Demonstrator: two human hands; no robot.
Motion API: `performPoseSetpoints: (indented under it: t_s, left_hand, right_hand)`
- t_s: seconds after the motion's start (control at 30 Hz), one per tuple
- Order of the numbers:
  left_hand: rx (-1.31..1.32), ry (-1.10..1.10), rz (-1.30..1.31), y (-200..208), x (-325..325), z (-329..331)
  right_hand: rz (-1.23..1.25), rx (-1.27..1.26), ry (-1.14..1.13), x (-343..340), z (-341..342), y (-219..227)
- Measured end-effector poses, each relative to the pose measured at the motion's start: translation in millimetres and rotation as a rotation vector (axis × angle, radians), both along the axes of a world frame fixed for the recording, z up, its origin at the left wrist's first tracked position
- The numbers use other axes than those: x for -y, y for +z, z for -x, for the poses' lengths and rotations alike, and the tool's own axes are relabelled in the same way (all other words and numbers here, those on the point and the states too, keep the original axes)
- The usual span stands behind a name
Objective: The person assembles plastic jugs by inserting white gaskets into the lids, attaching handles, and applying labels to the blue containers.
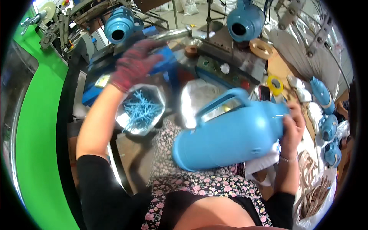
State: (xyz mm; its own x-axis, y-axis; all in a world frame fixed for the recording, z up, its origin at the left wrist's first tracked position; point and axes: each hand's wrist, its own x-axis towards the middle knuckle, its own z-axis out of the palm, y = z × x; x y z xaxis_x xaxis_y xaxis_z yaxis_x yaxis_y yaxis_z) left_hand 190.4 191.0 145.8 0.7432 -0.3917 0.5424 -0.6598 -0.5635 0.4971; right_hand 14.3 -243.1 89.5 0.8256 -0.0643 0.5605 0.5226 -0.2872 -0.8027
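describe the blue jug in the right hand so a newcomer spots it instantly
Look for the floral apron at the bottom middle. Across it, a big blue jug is held sideways, its neck in the bare right hand. Unlike the other blue jugs further off, it is in a hand and looks far the largest.

Bright scene overall, black corners, strong fisheye bend along the green panel [36, 145]. Gloved left hand [134, 65] motion-blurred. Soft glare on the blue jug [226, 138], small sharper highlight at its neck.

Left of the jug [226, 136], a bowl [122, 119] holds strips [141, 111].
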Motion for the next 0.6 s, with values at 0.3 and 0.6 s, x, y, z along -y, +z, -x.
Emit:
performPoseSetpoints:
  t_s: [0.3, 0.6]
  left_hand:
    - [0.138, 0.963, -0.619, -24.0, -99.8, -84.4]
    - [0.601, 1.155, -0.428, -82.1, -224.3, 222.1]
  right_hand:
    - [-0.914, -0.726, 0.349, -83.0, -57.0, -61.2]
    - [-0.418, -0.626, 0.416, -235.6, -222.6, -2.0]
